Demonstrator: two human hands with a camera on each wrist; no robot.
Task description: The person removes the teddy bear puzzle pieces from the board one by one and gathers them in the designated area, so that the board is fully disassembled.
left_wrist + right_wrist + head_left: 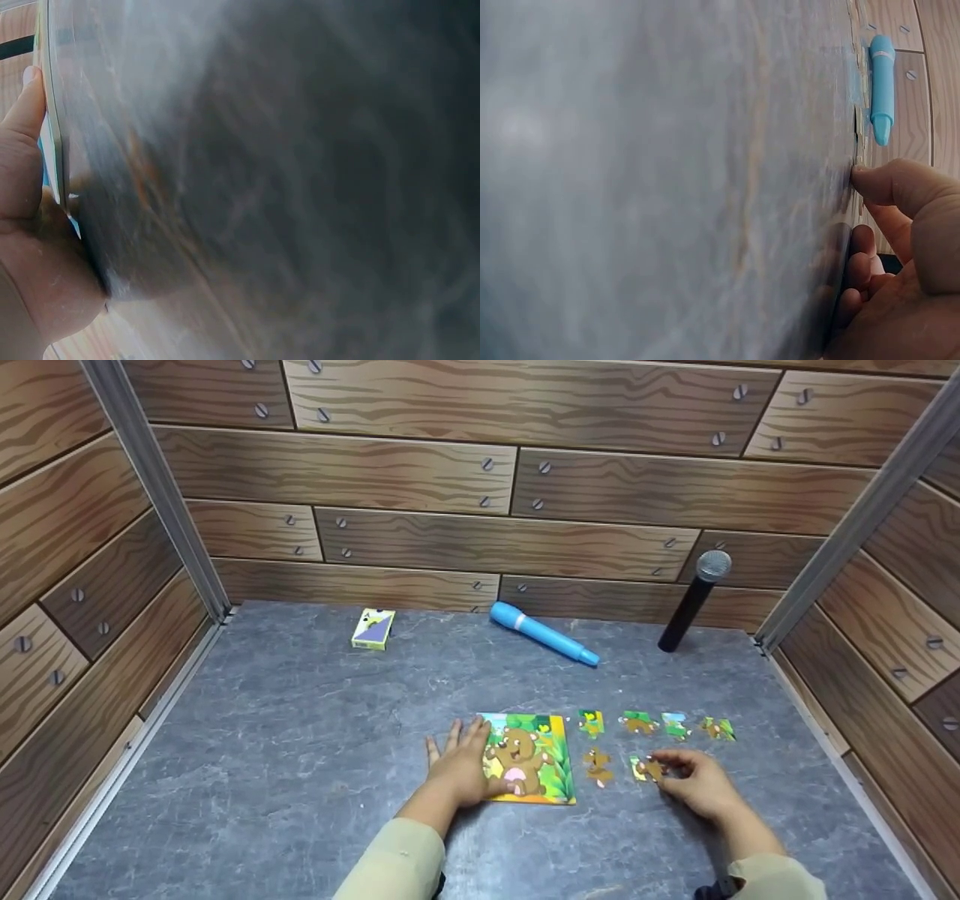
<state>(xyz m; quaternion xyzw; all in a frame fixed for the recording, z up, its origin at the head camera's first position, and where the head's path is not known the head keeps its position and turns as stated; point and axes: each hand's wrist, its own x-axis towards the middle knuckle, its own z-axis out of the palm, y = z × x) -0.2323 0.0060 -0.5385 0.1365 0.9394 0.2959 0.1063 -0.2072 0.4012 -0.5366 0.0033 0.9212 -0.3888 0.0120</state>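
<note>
While flat on the puzzle board [536, 761], left hand [461, 769] with fingers straight, pressing its left edge. Right hand [694, 784] — fingertips pinching a loose puzzle piece [646, 769] on the table [300, 735]. More loose pieces [675, 726] just beyond those fingertips.

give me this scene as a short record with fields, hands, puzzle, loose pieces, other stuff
left hand: left hand lies flat, fingers spread, on the left edge of the puzzle board
right hand: right hand fingers touch a loose piece
loose pieces: six right of the board, apart from it
surface: grey table
at the back: card box, blue torch lying flat, black microphone leaning on the wall
</note>
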